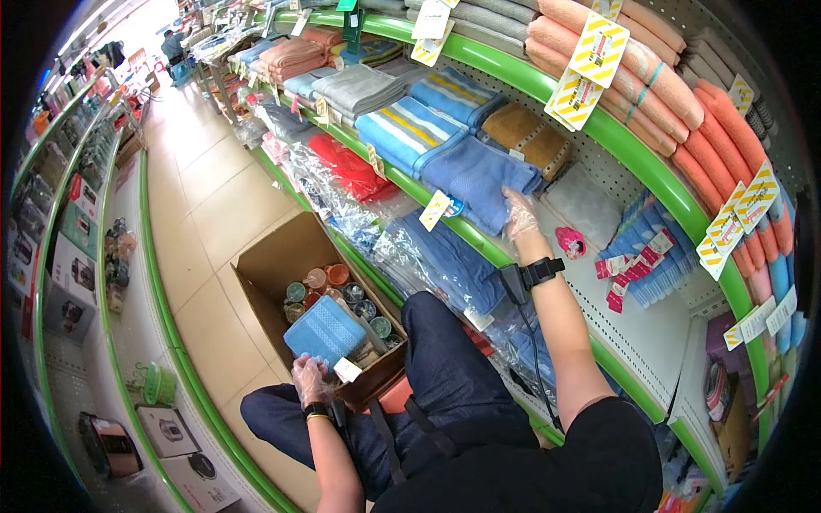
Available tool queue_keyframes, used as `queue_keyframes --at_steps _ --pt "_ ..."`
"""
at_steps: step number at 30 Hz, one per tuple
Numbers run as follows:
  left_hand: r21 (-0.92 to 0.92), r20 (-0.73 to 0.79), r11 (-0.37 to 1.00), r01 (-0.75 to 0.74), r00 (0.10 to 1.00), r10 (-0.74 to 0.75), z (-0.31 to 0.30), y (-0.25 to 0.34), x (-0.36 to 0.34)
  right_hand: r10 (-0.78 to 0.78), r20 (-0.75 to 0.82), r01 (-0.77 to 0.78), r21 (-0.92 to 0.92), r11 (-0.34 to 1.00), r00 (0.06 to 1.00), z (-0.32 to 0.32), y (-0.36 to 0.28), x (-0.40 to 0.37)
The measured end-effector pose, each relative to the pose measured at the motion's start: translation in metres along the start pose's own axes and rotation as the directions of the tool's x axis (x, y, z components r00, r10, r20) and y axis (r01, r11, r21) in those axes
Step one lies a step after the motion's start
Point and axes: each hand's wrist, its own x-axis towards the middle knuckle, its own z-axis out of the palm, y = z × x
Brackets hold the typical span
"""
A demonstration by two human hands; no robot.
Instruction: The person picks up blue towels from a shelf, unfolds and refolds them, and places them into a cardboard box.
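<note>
My right hand (pixel 520 215), in a clear plastic glove, grips the right edge of a folded blue towel (pixel 479 186) on the middle shelf. Beside that towel lie a blue, white and yellow striped towel (pixel 410 128) and a brown towel (pixel 526 137). My left hand (pixel 311 380), also gloved, is closed at the lower edge of a folded light blue towel (pixel 325 332); its fingertips are partly hidden. This towel rests over several glass jars (pixel 338 274) inside an open cardboard box (pixel 278 248). A white tag (pixel 346 369) hangs near my left hand.
Green-edged shelving (pixel 641 137) curves along my right, with coral towels (pixel 650 85) above and packaged blue goods (pixel 637 256) below. Another shelf (pixel 158 282) runs along the left. Between them is a tiled aisle (pixel 197 214); a person (pixel 174 47) is far down it.
</note>
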Motion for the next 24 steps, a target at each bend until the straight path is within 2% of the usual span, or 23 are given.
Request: queue_keyframes --at_steps 3,5,6,8,9,10,11,12,14,15,16,17,18,19,20,21,22,23,24 --pt "-0.019 -0.001 1.000 0.006 1.000 -0.006 0.000 0.000 0.000 0.046 -0.001 -0.046 0.024 0.999 0.999 0.000 -0.001 -0.002" --pt "-0.008 -0.004 1.000 0.013 1.000 -0.013 0.001 0.003 -0.003 -0.154 -0.048 0.146 -0.139 0.979 0.987 0.000 0.005 0.001" --pt "0.004 -0.006 1.000 0.020 1.000 -0.020 0.002 0.005 -0.005 -0.153 -0.050 0.145 -0.139 0.980 0.987 -0.002 0.006 0.003" --pt "0.002 -0.005 1.000 0.007 1.000 -0.007 0.003 0.008 -0.008 -0.304 -0.056 0.283 -0.234 0.930 0.951 -0.004 0.008 0.006" --pt "-0.002 -0.006 1.000 -0.005 1.000 0.005 0.003 0.010 -0.009 -0.300 -0.056 0.280 -0.233 0.931 0.952 -0.003 0.006 -0.001" --pt "-0.001 -0.011 1.000 -0.004 1.000 0.004 0.004 0.011 -0.009 -0.371 -0.066 0.339 -0.282 0.897 0.926 0.002 0.000 -0.016" --pt "0.024 -0.073 0.999 -0.024 0.997 0.025 0.005 0.012 -0.010 -0.439 -0.072 0.393 -0.331 0.858 0.896 0.005 -0.007 -0.034" --pt "0.050 -0.135 0.998 -0.040 0.990 0.046 0.003 0.010 -0.010 -0.431 -0.069 0.386 -0.334 0.860 0.900 0.007 -0.015 -0.054" --pt "0.054 -0.134 0.996 -0.077 0.987 0.084 -0.003 -0.005 0.000 -0.446 0.041 0.429 -0.365 0.826 0.894 0.007 -0.025 -0.085" --pt "0.195 -0.098 0.974 -0.112 0.986 0.133 -0.007 -0.012 0.008 -0.673 0.032 0.606 -0.468 0.644 0.739 -0.002 -0.014 -0.075" --pt "0.333 -0.067 0.933 -0.140 0.983 0.171 -0.012 -0.008 0.005 -0.843 0.060 0.719 -0.556 0.417 0.535 0.004 -0.004 -0.077" --pt "0.538 -0.095 0.832 -0.137 0.971 0.221 -0.016 -0.005 0.002 -0.820 0.081 0.713 -0.547 0.439 0.567 0.010 0.010 -0.084" --pt "0.719 -0.111 0.687 -0.105 0.958 0.263 -0.008 0.009 -0.010 -0.835 0.254 0.812 -0.483 0.328 0.489 0.039 0.008 -0.124" --pt "0.736 -0.128 0.673 -0.076 0.960 0.248 0.001 0.022 -0.023 -0.827 0.408 0.893 -0.390 0.225 0.387 0.059 0.007 -0.160" --pt "0.754 -0.137 0.655 -0.051 0.963 0.233 0.006 0.031 -0.032 -0.625 0.600 0.837 -0.520 0.171 0.500 0.062 0.012 -0.187" --pt "0.741 -0.162 0.671 -0.012 0.967 0.196 0.004 0.027 -0.027 -0.403 0.742 0.843 -0.495 0.209 0.536 0.061 0.039 -0.191" --pt "0.724 -0.178 0.690 0.016 0.970 0.164 0.004 0.023 -0.021 -0.228 0.816 0.843 -0.481 0.239 0.531 0.069 0.059 -0.205" --pt "0.771 -0.159 0.637 -0.003 0.967 0.197 0.006 0.030 -0.026 -0.159 0.863 0.864 -0.434 0.255 0.480 0.072 0.095 -0.211" --pt "0.782 -0.160 0.623 0.006 0.968 0.191 0.008 0.033 -0.028 -0.028 0.871 0.823 -0.453 0.344 0.491 0.065 0.139 -0.206"
